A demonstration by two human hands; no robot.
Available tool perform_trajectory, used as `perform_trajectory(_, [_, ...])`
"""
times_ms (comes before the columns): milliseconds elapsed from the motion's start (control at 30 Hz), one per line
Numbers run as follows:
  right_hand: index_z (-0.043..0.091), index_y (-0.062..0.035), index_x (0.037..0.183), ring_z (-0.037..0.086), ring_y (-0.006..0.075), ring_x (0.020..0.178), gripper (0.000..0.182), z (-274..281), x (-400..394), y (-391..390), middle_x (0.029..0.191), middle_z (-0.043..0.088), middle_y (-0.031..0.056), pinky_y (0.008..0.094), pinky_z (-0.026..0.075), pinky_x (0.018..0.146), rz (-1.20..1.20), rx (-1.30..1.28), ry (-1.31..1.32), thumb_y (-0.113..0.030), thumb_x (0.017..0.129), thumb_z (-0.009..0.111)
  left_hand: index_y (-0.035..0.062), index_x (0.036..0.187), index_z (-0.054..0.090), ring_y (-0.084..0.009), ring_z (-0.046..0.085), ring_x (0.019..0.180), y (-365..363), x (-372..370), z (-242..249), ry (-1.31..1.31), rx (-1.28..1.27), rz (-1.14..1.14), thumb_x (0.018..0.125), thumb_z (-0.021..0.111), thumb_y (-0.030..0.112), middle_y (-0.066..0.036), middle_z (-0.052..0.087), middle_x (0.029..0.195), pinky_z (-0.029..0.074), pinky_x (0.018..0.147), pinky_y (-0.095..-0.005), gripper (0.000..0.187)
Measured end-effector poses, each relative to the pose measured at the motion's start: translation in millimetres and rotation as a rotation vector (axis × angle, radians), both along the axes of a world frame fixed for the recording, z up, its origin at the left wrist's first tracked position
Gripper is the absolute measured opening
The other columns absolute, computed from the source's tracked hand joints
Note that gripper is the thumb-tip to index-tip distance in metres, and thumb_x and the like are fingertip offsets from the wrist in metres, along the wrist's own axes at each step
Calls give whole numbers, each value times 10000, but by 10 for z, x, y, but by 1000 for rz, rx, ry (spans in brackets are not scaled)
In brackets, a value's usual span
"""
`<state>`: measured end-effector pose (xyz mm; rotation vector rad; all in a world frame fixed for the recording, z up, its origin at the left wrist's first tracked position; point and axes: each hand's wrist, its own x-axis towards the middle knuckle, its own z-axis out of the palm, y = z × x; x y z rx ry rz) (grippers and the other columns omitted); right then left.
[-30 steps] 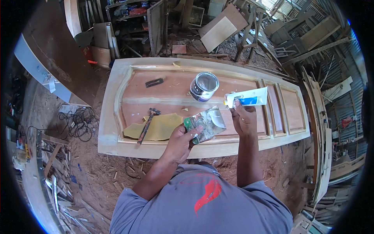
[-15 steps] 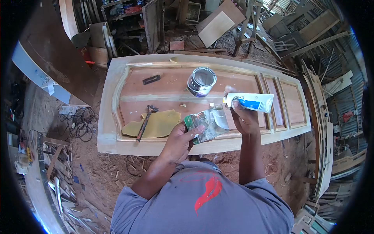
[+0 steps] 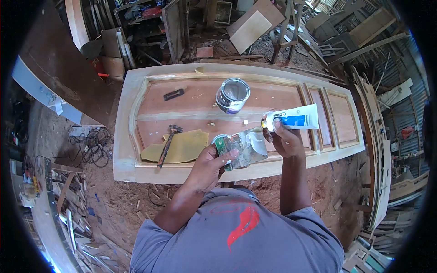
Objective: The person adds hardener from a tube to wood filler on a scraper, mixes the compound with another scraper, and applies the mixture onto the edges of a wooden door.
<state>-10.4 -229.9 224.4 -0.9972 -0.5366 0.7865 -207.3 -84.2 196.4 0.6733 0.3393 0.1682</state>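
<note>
The left hand (image 3: 210, 164) grips a paint-smeared flat mixing board (image 3: 246, 149), pinched at its left end, so the board reaches out toward two o'clock from that hand. The right hand (image 3: 287, 140) clasps a white-and-blue squeeze tube (image 3: 296, 117) near its yellow-tipped nozzle end, the tube lying at twelve o'clock from that hand and at one to two o'clock from the board. Beneath both is a panelled wooden door (image 3: 125, 154). On it, from the board, an open metal can (image 3: 233, 96) stands near twelve o'clock; a hammer (image 3: 166, 148) rests across a ragged yellow sheet (image 3: 193, 144) at nine; a dark slotted block (image 3: 174, 94) lies around ten. Beyond the door, tangled cable (image 3: 93, 146) lies on the dirt floor (image 3: 123, 200) at nine, cluttered shelves (image 3: 142, 16) stand toward eleven, and leaning boards (image 3: 380, 182) line three.
</note>
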Motion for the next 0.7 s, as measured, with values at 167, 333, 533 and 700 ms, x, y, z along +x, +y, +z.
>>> perform_trajectory(167, [620,12,1146,583,144,634,318,-116,77,-21,896,671,116,254,433,525,-56,-38,-36,-249,972,668,-25,1307,573,-204,675,1090,9,26,34,-8,-2,-4,962,656,58,-114,682,1202,556,969,-369,365])
perform_trajectory(333, [623,17,1141,598,142,631,304,-126,98,-22,917,686,130,246,435,504,-29,-26,6,-236,976,655,-26,1315,571,-200,673,1091,22,71,90,-4,20,-7,961,657,60,-113,680,1208,551,970,-367,375])
perform_trajectory(533, [663,18,1069,600,153,617,280,24,61,21,836,675,93,279,423,508,-47,-59,85,-234,954,706,-27,1330,567,-202,671,1097,12,104,136,-14,22,-11,959,665,70,-116,675,1223,549,975,-370,396])
perform_trajectory(700, [630,6,1142,636,146,660,279,-65,133,-15,955,701,124,246,444,483,-43,-72,49,-220,981,642,-29,1340,558,-208,669,1105,13,129,135,-7,26,-17,957,667,69,-125,671,1231,551,980,-379,411])
